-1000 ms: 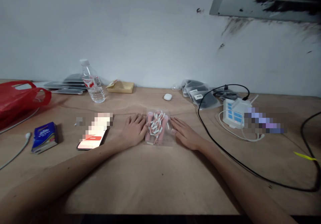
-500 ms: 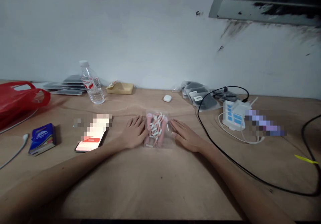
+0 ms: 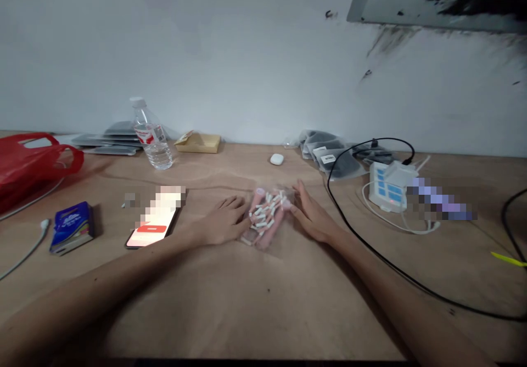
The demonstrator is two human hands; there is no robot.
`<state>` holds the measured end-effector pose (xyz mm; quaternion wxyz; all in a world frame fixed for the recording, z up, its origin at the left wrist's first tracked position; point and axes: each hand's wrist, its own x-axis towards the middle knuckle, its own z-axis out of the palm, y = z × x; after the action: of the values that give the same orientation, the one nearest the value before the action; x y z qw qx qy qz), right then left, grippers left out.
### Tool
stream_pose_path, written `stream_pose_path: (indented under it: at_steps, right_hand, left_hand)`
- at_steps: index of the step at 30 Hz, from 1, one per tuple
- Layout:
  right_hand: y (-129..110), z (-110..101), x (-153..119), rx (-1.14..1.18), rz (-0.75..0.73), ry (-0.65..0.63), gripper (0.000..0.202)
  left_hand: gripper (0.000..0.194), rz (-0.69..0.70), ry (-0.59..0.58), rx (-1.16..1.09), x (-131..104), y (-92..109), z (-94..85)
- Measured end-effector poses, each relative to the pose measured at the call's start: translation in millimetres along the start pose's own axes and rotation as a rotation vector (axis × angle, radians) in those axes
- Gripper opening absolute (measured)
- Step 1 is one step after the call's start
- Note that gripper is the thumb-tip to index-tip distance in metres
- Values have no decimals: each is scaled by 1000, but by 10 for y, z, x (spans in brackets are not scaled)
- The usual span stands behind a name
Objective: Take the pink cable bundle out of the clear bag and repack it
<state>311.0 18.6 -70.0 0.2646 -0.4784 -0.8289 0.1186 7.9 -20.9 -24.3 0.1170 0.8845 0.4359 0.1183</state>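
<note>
A clear plastic bag [image 3: 269, 217] of pink rolls and several small white pieces lies tilted on the wooden table, its outline slightly blurred. My left hand [image 3: 225, 220] rests open and palm down beside it, the thumb touching the bag's left edge. At the bag's upper right corner, my right hand [image 3: 312, 213] has the plastic between its thumb and its raised fingers.
A lit phone [image 3: 154, 219] and a blue packet [image 3: 73, 227] lie left, near a red bag [image 3: 37, 169]. Behind are a water bottle [image 3: 153, 139], a cardboard tray [image 3: 201, 143], a white case [image 3: 276, 159] and grey packages [image 3: 329, 153]. A power strip [image 3: 387, 186] and black cable [image 3: 370, 249] are right.
The plastic bag has turned clockwise, its top shifting right. My right hand has gone from lying flat beside it to holding its corner. The view has shifted slightly.
</note>
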Motion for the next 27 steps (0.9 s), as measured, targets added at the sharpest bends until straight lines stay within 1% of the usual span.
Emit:
stream_pose_path:
  at_steps: [2, 3, 4, 5, 6, 8, 9, 10, 11, 12, 13, 15, 17, 19, 22, 24, 27]
  right_hand:
    - [-40, -41, 13, 30, -3, 27, 83]
    - [-66, -63, 19, 35, -2, 41, 76]
    - [-95, -85, 23, 35, -5, 53, 68]
    - [-126, -103, 26, 31, -11, 64, 60]
    - [-158, -118, 27, 24, -17, 78, 54]
    - [-223, -136, 23, 10, -26, 106, 47]
    - [-256, -139, 18, 7, -32, 114, 45]
    - [-290, -140, 11, 10, -42, 115, 44]
    - [-323, -138, 3, 17, -57, 109, 43]
    - [-358, -135, -7, 28, -80, 95, 42]
    - [-392, -131, -17, 44, -108, 76, 42]
    - [-458, -120, -36, 78, -175, 32, 41]
    - [-515, -104, -48, 83, -236, 9, 41]
    - [-557, -88, -48, 60, -273, 28, 38]
    - [-578, -76, -33, 12, -272, 93, 35]
    - [-562, -79, -20, -18, -257, 109, 34]
    - [-498, -83, -3, -74, -219, 112, 32]
  left_hand:
    - [49, 61, -85, -70, 13, -27, -104]
    - [47, 55, -112, -106, 25, -58, -154]
    - [46, 25, -107, -135, 40, -98, -198]
    - [43, -33, -61, -142, 57, -141, -234]
    - [43, -110, 27, -127, 74, -183, -263]
    - [45, -221, 206, -76, 99, -232, -300]
    - [46, -245, 274, -49, 103, -229, -309]
    - [44, -244, 308, -26, 101, -205, -311]
    - [43, -226, 312, -6, 91, -162, -306]
    - [44, -202, 291, 16, 77, -105, -294]
    - [46, -175, 244, 37, 59, -40, -275]
    - [54, -157, 156, 93, 25, 77, -225]
    - [63, -144, 96, 142, 8, 135, -177]
    - [77, -85, 30, 178, 13, 117, -156]
    - [95, 14, -51, 185, 42, 14, -191]
    - [98, 40, -69, 176, 58, -47, -232]
    - [94, 46, -84, 172, 69, -89, -262]
